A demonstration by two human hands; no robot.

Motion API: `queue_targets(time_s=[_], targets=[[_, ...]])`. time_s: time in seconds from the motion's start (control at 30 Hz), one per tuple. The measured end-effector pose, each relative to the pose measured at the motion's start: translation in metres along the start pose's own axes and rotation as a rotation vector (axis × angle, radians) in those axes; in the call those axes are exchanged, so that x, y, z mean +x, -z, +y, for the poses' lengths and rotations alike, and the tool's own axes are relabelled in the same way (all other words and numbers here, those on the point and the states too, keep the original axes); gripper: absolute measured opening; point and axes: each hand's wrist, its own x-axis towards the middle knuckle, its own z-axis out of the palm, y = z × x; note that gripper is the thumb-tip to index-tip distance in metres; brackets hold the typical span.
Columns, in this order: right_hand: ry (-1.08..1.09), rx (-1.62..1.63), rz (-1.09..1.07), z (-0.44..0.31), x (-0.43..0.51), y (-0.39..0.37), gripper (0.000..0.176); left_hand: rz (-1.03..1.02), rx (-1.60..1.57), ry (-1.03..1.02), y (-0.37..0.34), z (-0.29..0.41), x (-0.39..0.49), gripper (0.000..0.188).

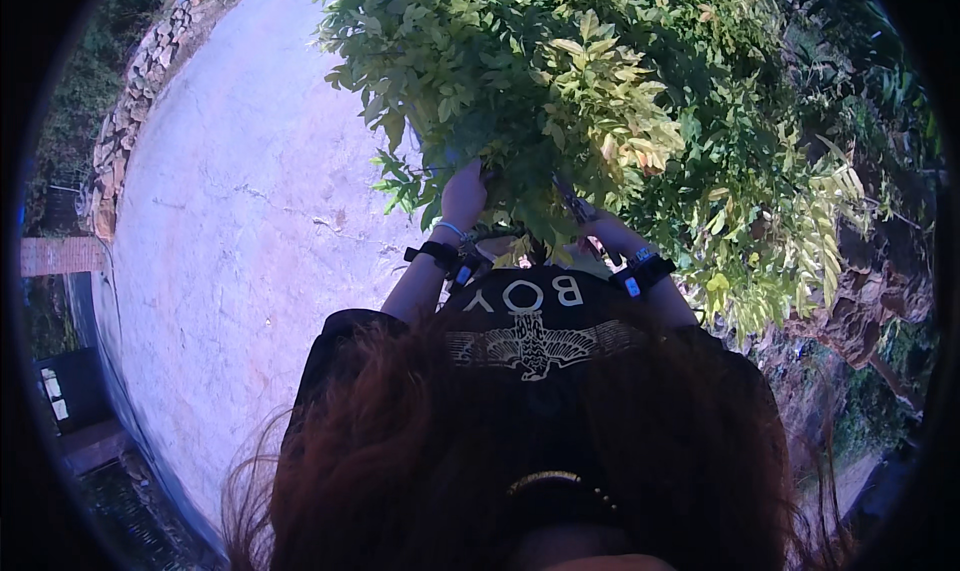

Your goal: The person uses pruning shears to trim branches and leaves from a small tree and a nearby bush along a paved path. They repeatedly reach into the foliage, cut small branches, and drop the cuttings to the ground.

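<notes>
A leafy shrub with green and yellowing leaves fills the upper middle, in front of me. My left hand reaches into its lower left foliage; the fingertips are hidden among leaves, so what they touch cannot be told. In my right hand is a pair of pruning shears, its blades pointing up and left into the leaves. Whether the blades are apart is unclear. The hands are a short way apart, with shaded leaves and a dark stem between them.
Pale concrete ground lies on the left, bordered by a stacked stone edge. More foliage spreads to the right beside a rough rock. A dark recess with water shows at the lower left.
</notes>
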Motion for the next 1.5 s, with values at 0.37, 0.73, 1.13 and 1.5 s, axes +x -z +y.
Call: queue_targets(time_s=[0.37,0.73,1.13,1.5], targets=[[-0.042,-0.253,-0.052,-0.039,0.077,-0.006,0.03,-0.002,-0.026,-0.048,-0.005,0.012,-0.008,0.025],[0.023,-0.154,0.035,-0.073,0.06,-0.031,0.02,0.034,-0.023,0.189,0.016,-0.006,-0.018,0.03],[0.113,-0.24,-0.114,-0.002,0.041,0.026,0.031,-0.084,0.128,0.218,0.002,0.021,0.022,0.109],[0.393,-0.616,0.004,-0.068,0.095,-0.035,0.029,-0.188,0.068,0.17,-0.018,0.016,0.03,0.032]])
